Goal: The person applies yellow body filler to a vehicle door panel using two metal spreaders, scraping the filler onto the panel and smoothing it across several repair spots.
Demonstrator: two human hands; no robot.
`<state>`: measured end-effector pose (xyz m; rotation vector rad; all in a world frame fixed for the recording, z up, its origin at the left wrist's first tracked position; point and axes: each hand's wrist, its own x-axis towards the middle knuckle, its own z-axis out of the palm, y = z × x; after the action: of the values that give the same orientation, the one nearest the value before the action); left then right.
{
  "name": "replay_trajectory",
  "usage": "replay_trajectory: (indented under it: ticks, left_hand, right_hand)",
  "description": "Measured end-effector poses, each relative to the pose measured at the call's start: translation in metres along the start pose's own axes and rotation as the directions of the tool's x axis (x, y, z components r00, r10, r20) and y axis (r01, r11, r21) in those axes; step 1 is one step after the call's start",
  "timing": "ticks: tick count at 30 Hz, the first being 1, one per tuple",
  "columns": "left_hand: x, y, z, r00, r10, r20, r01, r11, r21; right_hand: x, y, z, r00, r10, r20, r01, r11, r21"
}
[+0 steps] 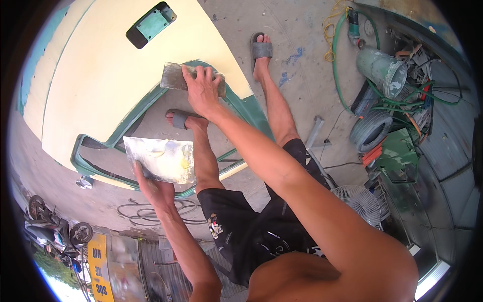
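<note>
My right hand (204,90) is closed on a wide, flat metal putty spreader (173,76), its fingers spread across the blade. The spreader lies at the upper corner of the window opening in a cream vehicle body panel (90,85), whose opening has a green frame (132,124). Lower and to the left, my left hand (155,190) grips a square metal putty plate (151,157) from beneath, thumb at its edge. Pale yellow putty is smeared over the plate's upper face. The plate hides part of the opening.
A green recessed plate (152,25) sits in the panel's far part. On the right are a bucket (380,70), green hose, a power tool (354,25), scrap and a fan (357,205). Cable coils (146,214) lie near left; a motorcycle (55,229) stands beyond.
</note>
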<state>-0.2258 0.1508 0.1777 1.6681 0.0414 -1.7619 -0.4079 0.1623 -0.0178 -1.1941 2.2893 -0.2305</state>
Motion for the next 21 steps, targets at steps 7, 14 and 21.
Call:
replay_trajectory:
  ticks: [7, 14, 21]
  left_hand:
    - [0.0, -0.001, 0.005, 0.999, 0.009, 0.047, -0.009, 1.0, 0.005]
    - [0.005, -0.007, 0.009, 0.999, 0.008, 0.037, -0.011, 0.997, 0.075]
    - [0.008, -0.007, 0.005, 0.999, -0.007, 0.046, 0.003, 0.997, 0.072]
  right_hand:
    - [0.014, 0.018, -0.014, 0.931, 0.32, -0.175, -0.314, 0.947, 0.064]
    - [0.034, 0.023, -0.002, 0.852, 0.49, -0.187, -0.481, 0.872, 0.095]
    - [-0.012, 0.028, -0.007, 0.984, 0.163, 0.078, -0.166, 0.986, 0.033]
